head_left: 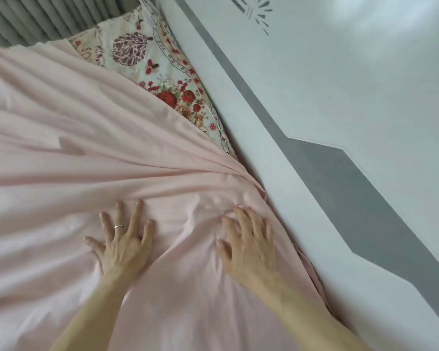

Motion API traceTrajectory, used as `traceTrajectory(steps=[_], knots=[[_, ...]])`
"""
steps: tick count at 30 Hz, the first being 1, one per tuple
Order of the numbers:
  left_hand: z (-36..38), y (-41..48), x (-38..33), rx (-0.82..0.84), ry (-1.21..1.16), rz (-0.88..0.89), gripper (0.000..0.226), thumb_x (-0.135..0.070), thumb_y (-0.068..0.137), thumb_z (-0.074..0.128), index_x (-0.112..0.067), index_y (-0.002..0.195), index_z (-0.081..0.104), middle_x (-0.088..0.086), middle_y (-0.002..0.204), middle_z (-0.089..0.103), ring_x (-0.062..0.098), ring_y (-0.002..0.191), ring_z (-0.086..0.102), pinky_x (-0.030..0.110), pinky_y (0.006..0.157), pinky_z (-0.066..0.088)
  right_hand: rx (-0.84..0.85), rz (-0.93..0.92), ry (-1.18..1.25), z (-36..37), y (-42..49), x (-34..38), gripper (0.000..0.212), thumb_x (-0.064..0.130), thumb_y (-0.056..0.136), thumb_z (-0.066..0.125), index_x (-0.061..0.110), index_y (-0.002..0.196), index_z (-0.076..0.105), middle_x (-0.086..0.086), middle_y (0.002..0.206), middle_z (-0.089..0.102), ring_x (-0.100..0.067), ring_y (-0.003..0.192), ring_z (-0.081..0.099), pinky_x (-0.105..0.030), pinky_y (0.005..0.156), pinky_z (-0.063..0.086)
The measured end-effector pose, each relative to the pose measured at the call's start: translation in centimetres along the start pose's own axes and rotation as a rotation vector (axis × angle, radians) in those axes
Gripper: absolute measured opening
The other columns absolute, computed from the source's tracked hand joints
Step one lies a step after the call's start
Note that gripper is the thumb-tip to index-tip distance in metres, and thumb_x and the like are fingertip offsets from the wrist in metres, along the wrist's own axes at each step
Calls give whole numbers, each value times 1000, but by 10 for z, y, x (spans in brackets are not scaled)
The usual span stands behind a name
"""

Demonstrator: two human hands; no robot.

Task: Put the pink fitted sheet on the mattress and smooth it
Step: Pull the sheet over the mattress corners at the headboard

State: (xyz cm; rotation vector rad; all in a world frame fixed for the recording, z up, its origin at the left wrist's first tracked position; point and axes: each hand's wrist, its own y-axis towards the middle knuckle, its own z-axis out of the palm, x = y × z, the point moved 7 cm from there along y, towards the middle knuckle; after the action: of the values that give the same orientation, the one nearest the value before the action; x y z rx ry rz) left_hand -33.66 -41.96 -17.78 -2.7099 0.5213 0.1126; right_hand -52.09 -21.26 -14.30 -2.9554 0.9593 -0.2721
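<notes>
Head view: the sheet (86, 148) lies creased over most of the mattress (147, 59), whose far corner by the headboard (314, 110) is not yet covered. Left hand (122, 241) and right hand (249, 244) press flat on the sheet, fingers (119, 217) spread, gripping nothing. Fitting that corner and smoothing look left to do.

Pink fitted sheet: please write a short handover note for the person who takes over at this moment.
Left hand: open, fingers spread, flat on the pink fitted sheet.
Right hand: open, pressing the sheet beside the white and grey board.
Done: the sheet lies over most of the bed; near the right hand its edge seems to go down along the board.
Left: the floral fabric at the far corner is uncovered; the folds fanning from the board need smoothing.
</notes>
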Motion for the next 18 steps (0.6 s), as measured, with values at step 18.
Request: traceTrajectory(steps=[18], knots=[[6, 32, 23, -194, -60, 68, 66, -66, 89, 28, -50, 151, 14, -7, 164, 4, 24, 151, -4, 66, 113, -6, 189, -347, -311, -7, 213, 106, 64, 37, 96, 56, 38, 150, 21, -11, 126, 42, -22, 69, 53, -34, 61, 39]])
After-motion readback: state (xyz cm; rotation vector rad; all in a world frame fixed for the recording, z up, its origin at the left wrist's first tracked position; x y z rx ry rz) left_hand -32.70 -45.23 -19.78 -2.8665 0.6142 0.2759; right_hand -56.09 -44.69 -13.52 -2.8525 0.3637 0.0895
